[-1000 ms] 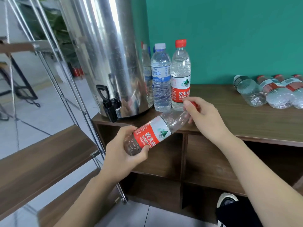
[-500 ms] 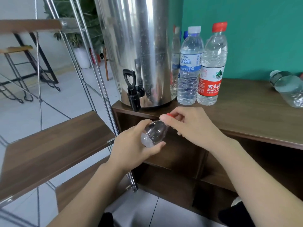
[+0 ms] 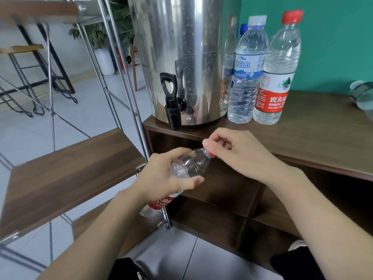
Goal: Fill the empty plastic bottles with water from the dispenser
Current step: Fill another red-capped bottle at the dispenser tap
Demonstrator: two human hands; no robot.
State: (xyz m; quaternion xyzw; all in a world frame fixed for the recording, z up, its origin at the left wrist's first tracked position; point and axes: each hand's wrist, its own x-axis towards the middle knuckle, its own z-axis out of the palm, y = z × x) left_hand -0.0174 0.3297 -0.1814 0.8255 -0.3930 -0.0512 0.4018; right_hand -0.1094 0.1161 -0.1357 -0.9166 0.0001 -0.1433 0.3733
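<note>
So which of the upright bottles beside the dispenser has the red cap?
The red-labelled bottle, rightmost of the standing ones; its neighbour, the blue-labelled bottle, has a white cap.

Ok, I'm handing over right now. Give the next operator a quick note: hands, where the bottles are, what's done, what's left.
Left hand grips the empty bottle by its body, tilted, below the counter edge.
Right hand pinches its red cap; cap is not yet off.
Dispenser sits on the counter; its black tap is untouched.
Two capped bottles stand right of the dispenser, apparently full; another lies at the far right edge.
Left: uncap, fill at the tap, recap, then the others.
</note>
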